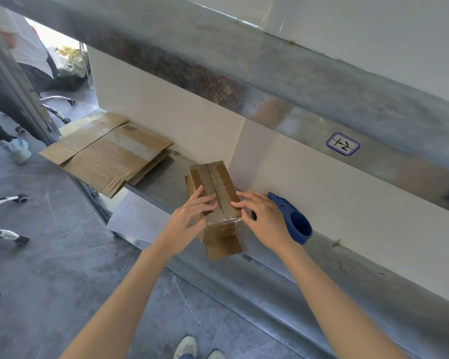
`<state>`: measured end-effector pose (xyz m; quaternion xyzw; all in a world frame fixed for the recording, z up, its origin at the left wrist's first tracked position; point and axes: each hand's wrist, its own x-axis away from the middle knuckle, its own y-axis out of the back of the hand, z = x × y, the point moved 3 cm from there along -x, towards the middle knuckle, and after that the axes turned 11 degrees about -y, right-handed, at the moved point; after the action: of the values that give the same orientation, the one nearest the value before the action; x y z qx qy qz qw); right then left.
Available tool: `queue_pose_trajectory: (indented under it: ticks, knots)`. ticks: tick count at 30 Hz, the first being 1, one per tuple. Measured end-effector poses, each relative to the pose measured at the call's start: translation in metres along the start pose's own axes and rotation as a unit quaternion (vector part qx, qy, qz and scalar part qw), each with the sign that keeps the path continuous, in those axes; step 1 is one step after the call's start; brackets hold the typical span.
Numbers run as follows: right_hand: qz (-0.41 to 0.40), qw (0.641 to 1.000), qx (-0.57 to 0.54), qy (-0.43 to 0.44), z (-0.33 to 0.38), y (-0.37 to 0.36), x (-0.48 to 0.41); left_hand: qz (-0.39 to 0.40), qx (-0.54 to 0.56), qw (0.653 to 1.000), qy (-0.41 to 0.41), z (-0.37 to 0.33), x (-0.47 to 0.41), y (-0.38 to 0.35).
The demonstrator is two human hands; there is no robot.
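– Brown cardboard. Is that what the little box [218, 177] is made of?
– Yes. It is a long, blocky box with straight edges. It sits on the grey metal shelf [163, 182], right under both grips.
– What are the hands doing?
– The left hand [187, 221] lays its fingers [205, 200] flat on the top. The right hand [265, 218] puts its fingertips [240, 203] on the top too, just across the middle crack. Both grips are spread apart and pressing down, not wrapped round the box.
– What is the shiny bit?
– That is clear tape [223, 221]. It looks smooth and a bit crinkly at the box edge, just below the fingertips. More shiny tape runs along the top, past the fingers.
– And the piece hanging down?
– That is a loose flap [224, 248], flat and square, below the two grips, between the wrists.
– What is the blue thing?
– It is a tape holder [298, 224] made of hard plastic, with a round hole in it. It lies just behind the right hand, on its outer side.
– Anything else?
– Flat cardboard sheets [106, 154] with folds, well away past the left hand. A small sticker [342, 146] with a blue border is up above the right hand.
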<state>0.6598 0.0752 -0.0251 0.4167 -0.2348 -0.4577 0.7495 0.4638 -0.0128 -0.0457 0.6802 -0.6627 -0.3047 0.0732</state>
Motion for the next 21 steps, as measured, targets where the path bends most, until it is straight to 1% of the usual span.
queue_pose_trajectory:
  ticks: [3,8,11,13,21]
  knots:
    - [0.017,1.0,-0.006,0.003,-0.002,0.001,0.0,0.016,0.001,1.0,0.004,0.003,0.0,0.003]
    - [0.043,0.999,-0.016,-0.001,-0.004,0.005,-0.002,0.021,0.003,1.0,0.018,0.007,-0.001,0.002]
    - [0.06,0.998,0.005,0.008,-0.006,0.008,-0.006,0.025,-0.008,0.999,0.019,0.01,-0.002,0.002]
    - [0.053,0.998,0.01,0.018,-0.005,0.008,-0.008,0.02,-0.014,1.0,0.019,0.011,-0.003,0.001]
    - [-0.004,0.999,-0.036,0.039,-0.005,0.005,-0.006,-0.012,-0.014,1.0,0.003,0.01,0.001,-0.002]
